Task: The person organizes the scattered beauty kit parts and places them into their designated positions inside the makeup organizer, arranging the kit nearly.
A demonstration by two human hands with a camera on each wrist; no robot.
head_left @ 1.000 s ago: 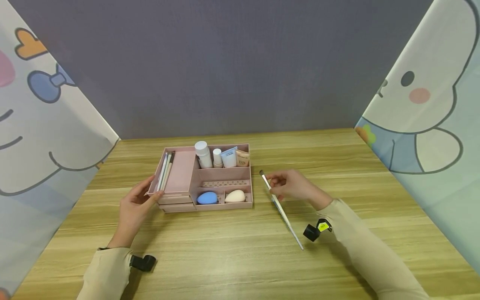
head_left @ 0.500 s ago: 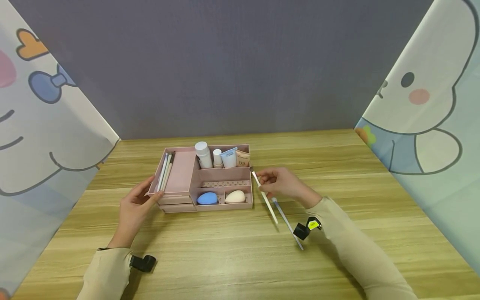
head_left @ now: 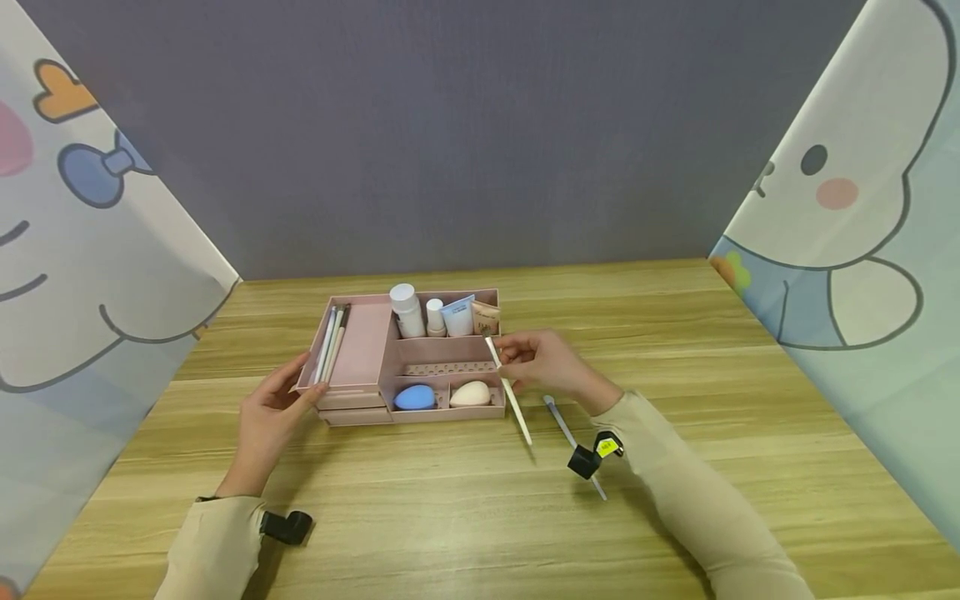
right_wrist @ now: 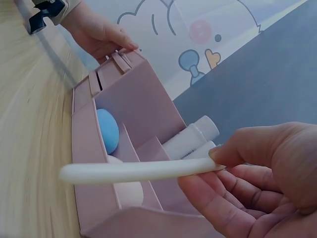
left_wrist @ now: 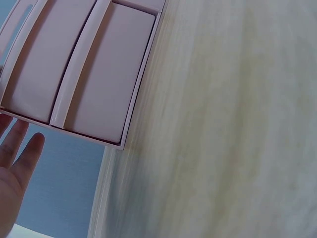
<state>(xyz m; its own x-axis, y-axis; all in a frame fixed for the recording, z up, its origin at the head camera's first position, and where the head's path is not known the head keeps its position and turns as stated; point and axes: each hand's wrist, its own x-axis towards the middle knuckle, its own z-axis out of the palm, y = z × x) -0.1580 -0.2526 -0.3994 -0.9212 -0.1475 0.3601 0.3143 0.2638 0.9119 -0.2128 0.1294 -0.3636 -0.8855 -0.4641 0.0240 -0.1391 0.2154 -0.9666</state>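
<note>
A white makeup brush with a dark tip is pinched between thumb and fingers of my right hand. It slants over the right edge of the pink makeup organizer, handle end toward me. In the right wrist view the pale handle crosses in front of the compartments. My left hand holds the organizer's front left corner, thumb on the front edge; the left wrist view shows several fingers along its side. Another brush lies on the table, partly hidden by the right wrist camera.
Several brushes lie in the organizer's left tray. A white bottle, a smaller bottle, a blue tube and a beige tube stand at its back. A blue sponge and a cream sponge sit in front.
My right hand has moved left with the white brush, from beside the organizer to over its right edge. The other brush stays on the table, and my left hand has not moved.
</note>
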